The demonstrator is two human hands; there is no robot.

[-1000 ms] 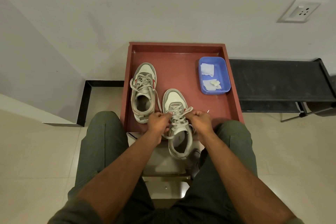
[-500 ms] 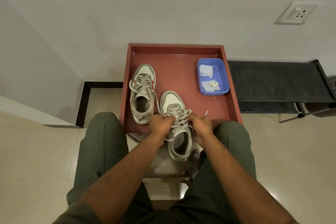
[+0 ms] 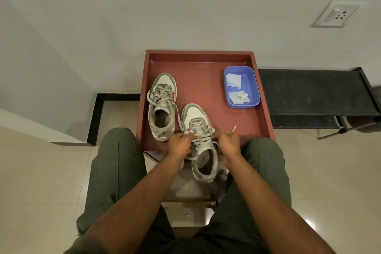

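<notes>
SHOE GETS ITS LACES: A seated person works over a red tray (image 3: 198, 68) set against a white wall, with a black bench (image 3: 313, 93) alongside. Two grey-and-white shoes lie on the tray, toes to the wall. The far shoe (image 3: 162, 107) sits at the left, well inside the rim, its laces loose and one end trailing. The near shoe (image 3: 204, 163) lies just beside it to the right, with its toe on the tray and its heel jutting past the near edge, between the person's knees.

The left hand (image 3: 180, 144) and right hand (image 3: 228, 142) flank the shoe's throat. The fingers of each are curled, pinching a run of the flat laces (image 3: 201, 132) drawn sideways across the eyelets. A white lace tip (image 3: 234, 128) pokes up just past the right hand. A blue tub (image 3: 248, 86) holding crumpled tissue (image 3: 233, 80) stands toward the tray's far right corner, well apart from the work.

The shoe looks light, soft in the upper and stiffer at the sole and heel. With the heel unsupported, a hard tug toward the knees would likely slide or tip it, so the heel collar or sole seems the place to steady it. The laces appear limp, woven and not slippery, and nothing here is fragile. The surest hold is probably a pinch close to the eyelets, or on the stiff tip for threading.
</notes>
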